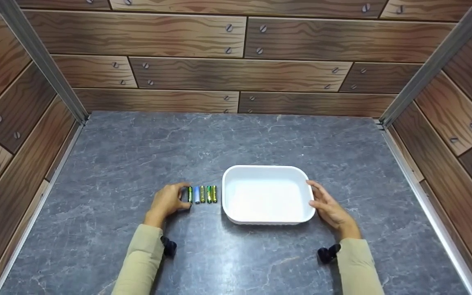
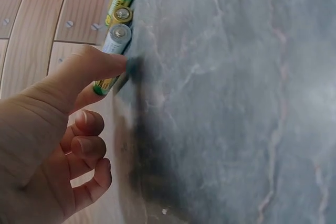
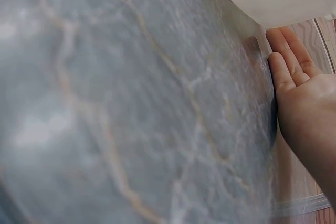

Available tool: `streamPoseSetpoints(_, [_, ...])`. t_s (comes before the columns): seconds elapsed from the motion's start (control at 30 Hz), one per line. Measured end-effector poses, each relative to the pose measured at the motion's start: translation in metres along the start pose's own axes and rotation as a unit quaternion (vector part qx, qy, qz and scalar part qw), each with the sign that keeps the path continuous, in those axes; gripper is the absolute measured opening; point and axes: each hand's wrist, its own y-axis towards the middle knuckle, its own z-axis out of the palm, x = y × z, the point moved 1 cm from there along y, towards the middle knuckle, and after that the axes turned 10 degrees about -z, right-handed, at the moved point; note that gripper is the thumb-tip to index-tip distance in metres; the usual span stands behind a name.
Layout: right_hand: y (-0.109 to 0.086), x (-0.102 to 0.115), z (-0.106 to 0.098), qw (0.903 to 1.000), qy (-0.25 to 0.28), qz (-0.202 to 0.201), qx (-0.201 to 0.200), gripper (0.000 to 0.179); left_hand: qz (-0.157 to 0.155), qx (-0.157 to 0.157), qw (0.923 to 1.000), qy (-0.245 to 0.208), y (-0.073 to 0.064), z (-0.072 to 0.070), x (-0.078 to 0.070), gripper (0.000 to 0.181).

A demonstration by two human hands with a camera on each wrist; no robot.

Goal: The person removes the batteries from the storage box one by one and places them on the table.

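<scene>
Several AA-size batteries stand side by side in a row left of the white tub. My left hand pinches the leftmost one, a green and gold battery, between thumb and forefinger; the other fingers curl loosely in the left wrist view. Beside it are a blue battery, a gold one and two green and gold batteries. On the right, my right hand touches the right end of the white tub with thumb and fingertips at the rim. Its visible fingers look fairly straight in the right wrist view.
A grey marbled tabletop lies under everything. Wood-patterned panels stand at the back and both sides, with metal posts at the corners. Dark devices are worn at both wrists.
</scene>
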Motion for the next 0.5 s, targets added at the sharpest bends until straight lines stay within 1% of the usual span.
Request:
streamPoseSetpoints(0.23, [0.0,0.0,0.0,0.9998,-0.01,0.013,-0.008,0.056,-0.013,0.004,0.9999,0.003,-0.001,0.002,0.002,0.064])
streamPoseSetpoints(0.37, [-0.001,0.003,0.002,0.9999,-0.008,0.01,-0.012,0.057,-0.015,0.008,0.9999,0.001,-0.001,0.002,0.001,0.063])
streamPoseSetpoints(0.43, [0.0,0.007,0.004,0.9995,-0.001,0.009,-0.031,0.056,-0.019,0.011,0.9998,-0.004,0.0,0.0,-0.001,0.063])
streamPoseSetpoints(0.5, [0.003,0.013,0.007,0.9975,-0.013,0.012,-0.068,0.056,-0.021,0.01,0.9997,-0.009,0.0,-0.003,-0.005,0.063])
